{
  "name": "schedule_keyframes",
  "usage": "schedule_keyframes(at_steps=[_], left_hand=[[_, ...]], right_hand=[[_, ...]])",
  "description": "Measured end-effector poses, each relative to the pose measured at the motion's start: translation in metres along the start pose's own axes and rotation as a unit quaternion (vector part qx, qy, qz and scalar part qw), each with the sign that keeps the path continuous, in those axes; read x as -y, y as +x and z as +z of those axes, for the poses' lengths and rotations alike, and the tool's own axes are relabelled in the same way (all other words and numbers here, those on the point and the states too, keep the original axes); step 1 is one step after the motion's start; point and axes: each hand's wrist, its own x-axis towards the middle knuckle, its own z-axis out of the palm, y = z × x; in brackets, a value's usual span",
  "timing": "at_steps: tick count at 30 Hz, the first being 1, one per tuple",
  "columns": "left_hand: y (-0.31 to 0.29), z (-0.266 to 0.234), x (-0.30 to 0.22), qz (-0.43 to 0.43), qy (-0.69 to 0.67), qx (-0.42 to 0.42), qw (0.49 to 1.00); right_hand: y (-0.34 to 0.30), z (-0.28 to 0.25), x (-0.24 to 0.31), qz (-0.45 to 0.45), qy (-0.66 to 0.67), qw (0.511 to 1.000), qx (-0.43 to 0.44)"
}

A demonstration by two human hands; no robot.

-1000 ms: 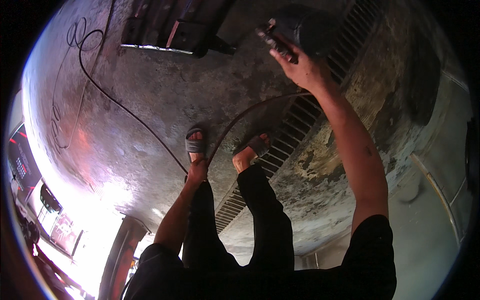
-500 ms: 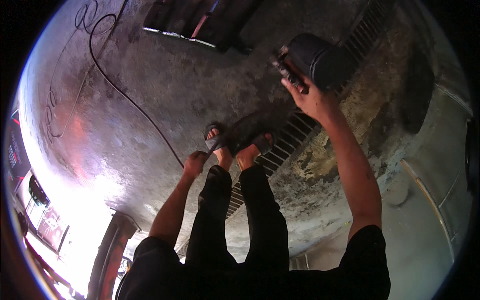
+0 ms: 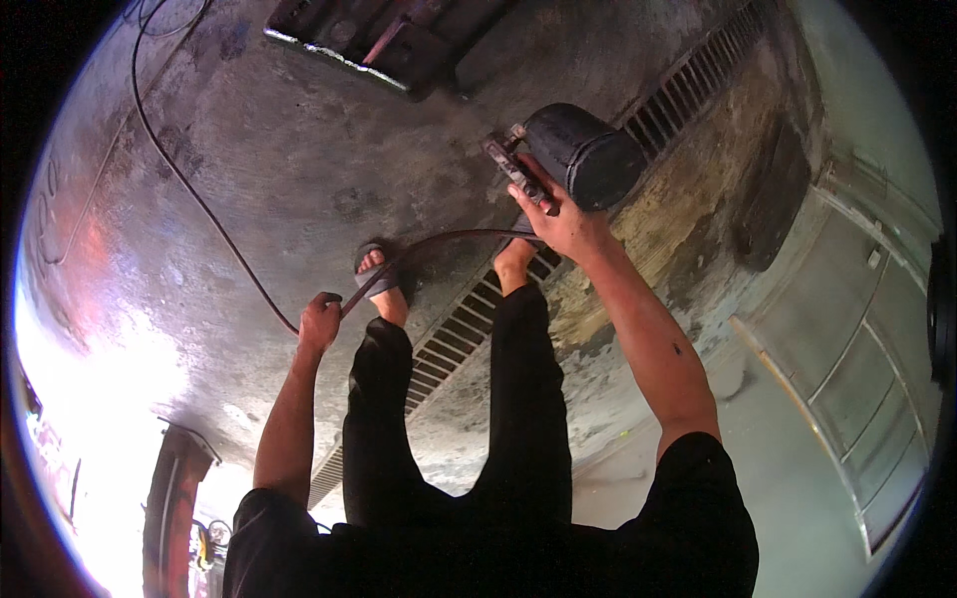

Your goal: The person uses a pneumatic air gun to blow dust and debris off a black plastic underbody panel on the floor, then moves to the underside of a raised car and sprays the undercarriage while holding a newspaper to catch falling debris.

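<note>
Right hand point(image 3: 566, 221) raised far right, fingers clamped round the handle of a tool point(image 3: 518, 169). Just beyond it, touching or nearly so, a dark drum point(image 3: 588, 154) lying tilted on the floor. Left hand point(image 3: 319, 321) lower and to the left, fist closed on a hose point(image 3: 439, 244) that arcs right toward the tool. From the left fist the hose runs on far left across the concrete floor point(image 3: 249, 149). Sandalled feet between the hands, beside a drain grate point(image 3: 449, 344) crossing diagonally. Dark frame point(image 3: 369, 40) lies at the far edge. Metal door point(image 3: 857, 329) on the right.
</note>
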Motion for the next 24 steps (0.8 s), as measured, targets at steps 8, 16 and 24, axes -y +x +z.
schedule_keyframes(at_steps=[8,16,24], left_hand=[[-0.007,0.08,-0.082,-0.078,-0.083,0.004,0.993],[0.012,0.149,-0.14,-0.084,-0.14,0.022,0.986],[0.008,0.142,-0.166,-0.042,-0.143,0.0,0.989]], right_hand=[[0.055,-0.048,-0.095,0.082,0.059,0.993,0.058],[0.123,-0.093,-0.168,0.131,0.003,0.99,0.045],[0.147,-0.099,-0.162,0.012,-0.005,1.0,-0.016]])
